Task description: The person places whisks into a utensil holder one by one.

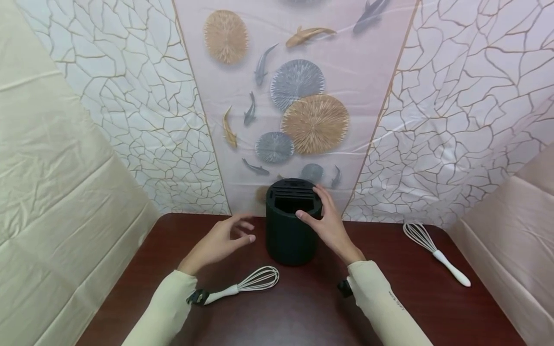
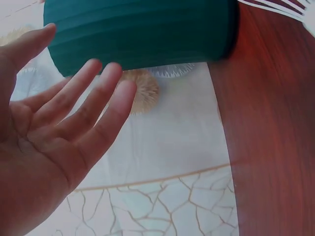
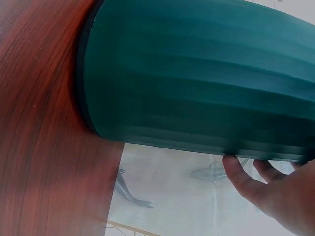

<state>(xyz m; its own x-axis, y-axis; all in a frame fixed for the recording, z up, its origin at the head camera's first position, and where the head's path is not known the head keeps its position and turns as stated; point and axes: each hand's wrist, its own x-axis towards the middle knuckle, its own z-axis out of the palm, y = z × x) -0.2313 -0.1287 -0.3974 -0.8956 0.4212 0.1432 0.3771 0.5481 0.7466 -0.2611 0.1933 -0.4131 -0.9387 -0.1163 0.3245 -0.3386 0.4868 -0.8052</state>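
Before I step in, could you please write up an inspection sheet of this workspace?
Surface: dark red table, glossy, wood-grained.
Job's things: green holder, upright on the table, slots and a larger opening on top.
Clutter: near whisk, lying by the left wrist, handle partly hidden; far whisk, lying near the right edge.
Left hand: fingers relaxed, beside the holder, apart from it.
Right hand: grips the holder's upper right side, thumb at the front rim.
Cables: nothing seen.
Surroundings: fish-patterned backdrop behind, plain cloth at both sides.
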